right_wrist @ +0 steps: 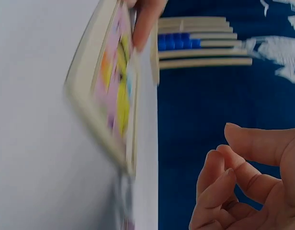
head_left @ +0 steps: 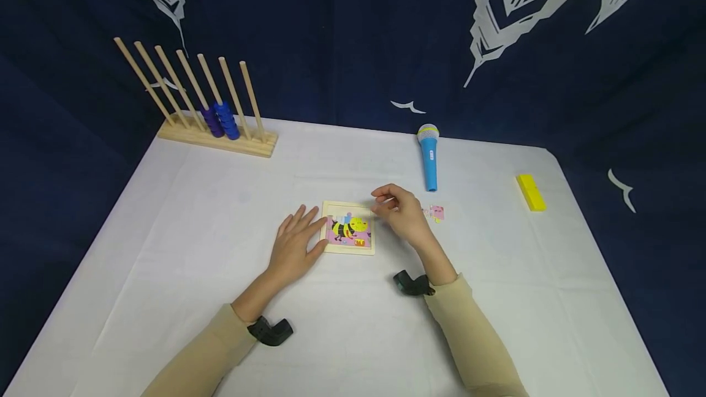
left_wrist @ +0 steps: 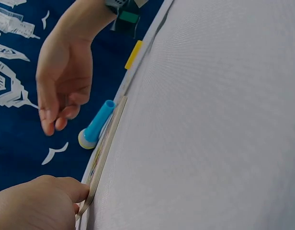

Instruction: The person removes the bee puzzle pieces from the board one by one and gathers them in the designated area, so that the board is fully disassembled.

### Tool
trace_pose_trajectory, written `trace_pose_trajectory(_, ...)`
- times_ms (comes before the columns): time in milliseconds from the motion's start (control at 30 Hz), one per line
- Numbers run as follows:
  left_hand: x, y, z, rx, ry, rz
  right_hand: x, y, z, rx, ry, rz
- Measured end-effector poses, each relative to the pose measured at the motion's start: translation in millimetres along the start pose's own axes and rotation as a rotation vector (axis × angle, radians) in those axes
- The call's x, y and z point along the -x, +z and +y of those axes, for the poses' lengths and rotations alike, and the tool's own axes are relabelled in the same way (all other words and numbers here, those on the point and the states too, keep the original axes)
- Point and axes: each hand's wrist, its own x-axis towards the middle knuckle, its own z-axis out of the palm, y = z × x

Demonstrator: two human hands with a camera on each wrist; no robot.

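Note:
A small wooden-framed jigsaw puzzle (head_left: 349,231) with a yellow-and-black bee on pink lies on the white table. My left hand (head_left: 295,247) rests at its left side, fingers spread and fairly straight, with fingertips and thumb touching the frame's edge. Over the right side of the puzzle hovers my right hand (head_left: 405,216). In the right wrist view that right hand (right_wrist: 248,182) has loosely bent fingers, with a gap between thumb and forefinger and nothing between them. Just right of it lie loose pink puzzle pieces (head_left: 436,212), partly hidden by the hand in the head view.
A blue toy microphone (head_left: 429,161) lies beyond the right hand. Farther right is a yellow block (head_left: 531,192). At the back left stands a wooden peg rack (head_left: 220,143) with blue and purple beads on two pegs. A dark patterned cloth (head_left: 342,48) hangs behind the table.

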Motion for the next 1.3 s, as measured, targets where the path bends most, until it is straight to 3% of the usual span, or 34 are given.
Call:
trace_pose_trajectory(233,-1.8,-2.1,1.7,-0.018,0.005,-0.007,-1,28,-15,-0.028,-0.038,-0.076)
trace_pose_trajectory(500,-2.2,-2.6,2.1,-0.013,0.007,-0.011,-4,48,-8,-0.019,-0.055,-0.104)
trace_pose_trajectory(1133,-0.3,-1.0,-0.7,-0.020,0.014,-0.003,-6,64,3,0.018,-0.045,-0.099)
trace_pose_trajectory(1300,-0.3,-0.8,-1.0,-0.022,0.016,-0.001,-5,67,4,0.114,-0.056,-0.099)
